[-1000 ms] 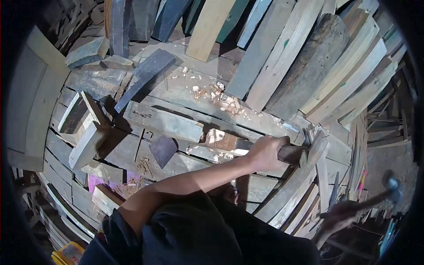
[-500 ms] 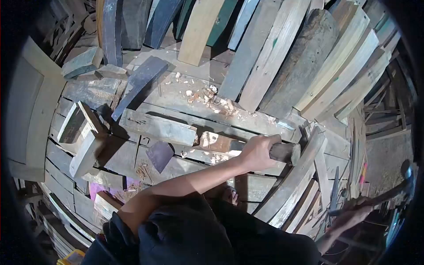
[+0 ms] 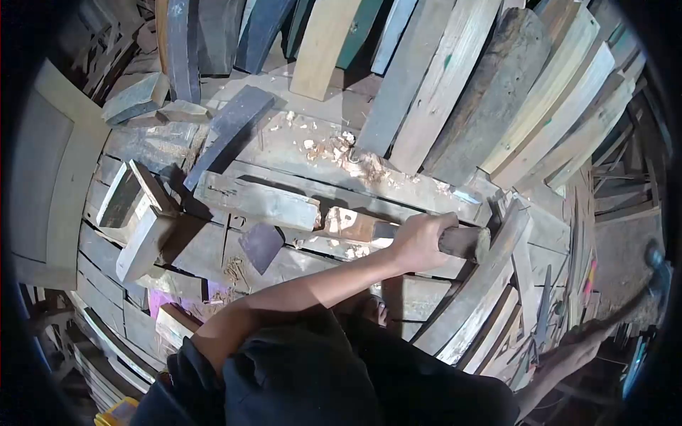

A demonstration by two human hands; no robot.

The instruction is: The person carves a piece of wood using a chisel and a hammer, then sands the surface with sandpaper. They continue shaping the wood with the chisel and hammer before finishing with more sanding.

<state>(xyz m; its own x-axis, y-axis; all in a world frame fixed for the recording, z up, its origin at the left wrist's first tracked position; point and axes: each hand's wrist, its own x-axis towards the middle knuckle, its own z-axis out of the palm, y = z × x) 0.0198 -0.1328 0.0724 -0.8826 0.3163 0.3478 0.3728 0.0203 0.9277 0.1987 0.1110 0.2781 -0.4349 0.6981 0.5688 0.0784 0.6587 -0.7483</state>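
My left hand [image 3: 420, 245] is closed around the thick wooden handle of a chisel [image 3: 465, 244]. The chisel's dark metal part shows left of my fingers, close to a freshly cut reddish-brown patch [image 3: 352, 223] on a pale, worn piece of timber [image 3: 259, 200]. Far out to the right, my right hand [image 3: 577, 346] is wrapped around the long handle of a hammer [image 3: 657, 266]. Its bluish head is up near the edge of the view. Shadow and blur soften the right-hand fingers.
Planks [image 3: 444, 89] lean in a row along the back. Wood shavings [image 3: 348, 153] lie scattered on the slatted boards. A dark wooden piece [image 3: 231, 131], a frame-like assembly [image 3: 145, 227] and a purplish flat piece [image 3: 261, 247] lie left. A curved timber [image 3: 483, 284] stands right.
The hammer's head has moved slightly down and its handle angle has changed in my right hand. My left hand keeps its hold on the chisel. The whole view has shifted slightly.
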